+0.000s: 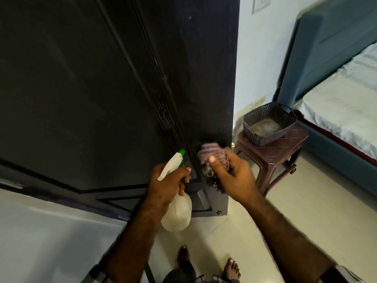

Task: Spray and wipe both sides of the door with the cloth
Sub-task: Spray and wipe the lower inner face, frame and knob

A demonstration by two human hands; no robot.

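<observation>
The right hand [234, 176] grips a bunched striped cloth [208, 158], thumb over it, against the dark door [122, 88] low down near the door's free edge. The left hand [167, 184] curls round the neck of a white spray bottle [177, 213] with a green nozzle, just beside the cloth. Past the door's edge a grey basket [269, 123] sits on a brown stool [285, 148] beside a bed [346, 99].

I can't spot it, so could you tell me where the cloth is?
The right hand grips the cloth against the low door, beside the spray bottle.
</observation>
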